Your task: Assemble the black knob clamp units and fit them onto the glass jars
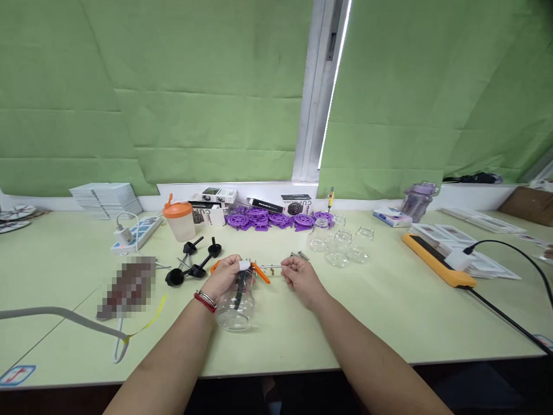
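My left hand (225, 275) is closed around the top of a clear bottle (235, 314) that stands tilted on the table. A white fitting, an orange lever (261, 273) and a black strip (239, 291) show at the bottle's neck. My right hand (300, 278) pinches the end of a thin metal rod (273, 266), which reaches across to the white fitting. Small brownish bits (272, 271) lie near the rod. Behind my right hand are some dark springs (301, 255). Several black funnel-like parts (197, 270) lie left of my left hand.
Several clear bottles (337, 257) stand at the right back, beside purple plastic parts (280, 219) and small boxes (218, 195). An orange-lidded cup (179, 222) and a power strip (147, 231) are left. An orange bar (436, 259) with a cable lies right; a grey hose (64, 311) crosses the left front.
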Demonstrator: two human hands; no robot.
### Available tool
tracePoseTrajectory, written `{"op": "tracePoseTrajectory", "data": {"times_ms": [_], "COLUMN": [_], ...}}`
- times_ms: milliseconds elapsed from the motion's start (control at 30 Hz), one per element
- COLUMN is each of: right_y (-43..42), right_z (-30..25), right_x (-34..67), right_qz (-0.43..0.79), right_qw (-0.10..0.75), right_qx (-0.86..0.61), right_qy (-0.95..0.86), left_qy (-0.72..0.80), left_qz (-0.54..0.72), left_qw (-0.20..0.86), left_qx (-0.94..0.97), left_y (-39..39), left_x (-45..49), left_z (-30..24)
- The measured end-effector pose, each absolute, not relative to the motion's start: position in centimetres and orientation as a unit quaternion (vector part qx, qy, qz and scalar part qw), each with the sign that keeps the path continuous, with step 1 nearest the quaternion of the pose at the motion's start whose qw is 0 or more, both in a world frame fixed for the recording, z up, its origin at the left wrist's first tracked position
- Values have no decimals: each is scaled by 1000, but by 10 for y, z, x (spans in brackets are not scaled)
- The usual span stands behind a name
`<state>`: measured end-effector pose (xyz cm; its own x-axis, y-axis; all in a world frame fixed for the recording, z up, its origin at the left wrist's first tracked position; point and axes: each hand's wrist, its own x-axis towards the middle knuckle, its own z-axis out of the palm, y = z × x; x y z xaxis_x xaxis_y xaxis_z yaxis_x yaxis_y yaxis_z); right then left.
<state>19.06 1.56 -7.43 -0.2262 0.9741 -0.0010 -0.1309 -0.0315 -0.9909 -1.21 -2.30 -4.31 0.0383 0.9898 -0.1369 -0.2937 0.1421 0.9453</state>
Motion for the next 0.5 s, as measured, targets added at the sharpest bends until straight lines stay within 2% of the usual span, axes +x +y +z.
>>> {"op": "tracePoseTrajectory", "data": {"times_ms": [200, 500], "right_y": [15, 18], "right_z": [-75, -74], "right_x": [191, 191], "right_qz": [602, 552], "right_qw": [434, 506], "right_qx": [-446, -395], "right_qy": [-500, -533], "left_qy": [449, 456], "left_qz": [526, 522], "left_qw": [608, 614], "left_qx": [390, 377], "left_y": [-21, -18], "left_x": [-14, -20], "left_z": [-46, -45]}}
